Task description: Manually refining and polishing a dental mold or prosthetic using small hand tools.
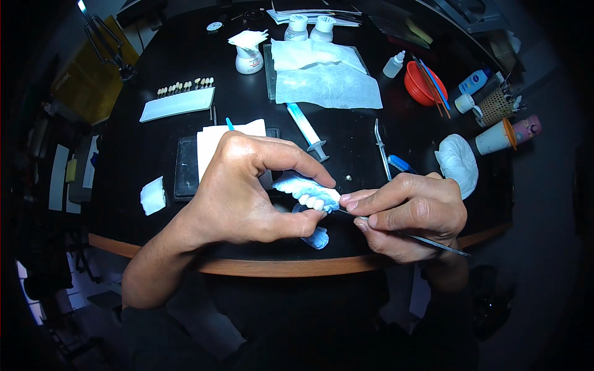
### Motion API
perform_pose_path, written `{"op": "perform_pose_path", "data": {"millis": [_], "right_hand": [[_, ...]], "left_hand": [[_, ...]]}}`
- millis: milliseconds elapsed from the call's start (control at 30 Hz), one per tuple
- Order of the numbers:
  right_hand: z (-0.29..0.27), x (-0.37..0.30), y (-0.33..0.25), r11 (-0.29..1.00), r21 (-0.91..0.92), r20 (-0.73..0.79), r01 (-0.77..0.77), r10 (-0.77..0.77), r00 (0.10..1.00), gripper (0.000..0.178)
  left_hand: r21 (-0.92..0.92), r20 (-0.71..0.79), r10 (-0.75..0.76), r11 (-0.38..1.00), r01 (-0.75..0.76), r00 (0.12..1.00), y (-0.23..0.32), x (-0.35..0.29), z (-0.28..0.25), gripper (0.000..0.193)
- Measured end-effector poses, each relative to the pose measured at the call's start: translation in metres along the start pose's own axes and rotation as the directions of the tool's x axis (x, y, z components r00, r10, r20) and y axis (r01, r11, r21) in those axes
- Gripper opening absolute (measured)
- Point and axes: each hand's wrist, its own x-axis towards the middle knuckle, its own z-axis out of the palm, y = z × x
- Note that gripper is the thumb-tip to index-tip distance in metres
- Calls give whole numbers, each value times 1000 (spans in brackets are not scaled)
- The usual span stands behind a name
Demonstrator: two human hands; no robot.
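Note:
Between the thumb and fingers of my left hand (247,191) is a dental cast (315,190), pale blue with a row of white teeth along it. My right hand (411,213) pinches a thin metal dental instrument (436,244); its tip end meets the cast near the teeth, and its handle slants down to the right. The right fingertips come up against the cast's right side. Below the left thumb, a second pale blue piece (317,238) lies near the table edge, partly hidden by the hand.
Behind my hands lie a syringe (303,130), a dark tray with white paper (207,148), and a tooth shade guide (179,102). Tweezers (380,145), a red bowl with brushes (421,83), a cotton wad (458,164) and a cup (495,139) stand right. White bottles (249,60) are farther back.

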Motion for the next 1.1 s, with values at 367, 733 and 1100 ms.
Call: {"op": "perform_pose_path", "data": {"millis": [367, 733, 1100], "right_hand": [[1, 0, 1, 999, 39, -99, 26, -22, 995, 13], [-15, 3, 3, 999, -19, -182, 32, -34, 983, 11], [-27, 1, 1, 625, -439, 83, -645, 743, 664, 17]], "left_hand": [[18, -36, -41, 999, 42, 999, 5, 1, 0, 34], [72, -159, 82, 995, -72, 984, 3, 4, 3, 25], [484, -273, 261, 869, -102, 926, -2, 8, -7, 25]]}}
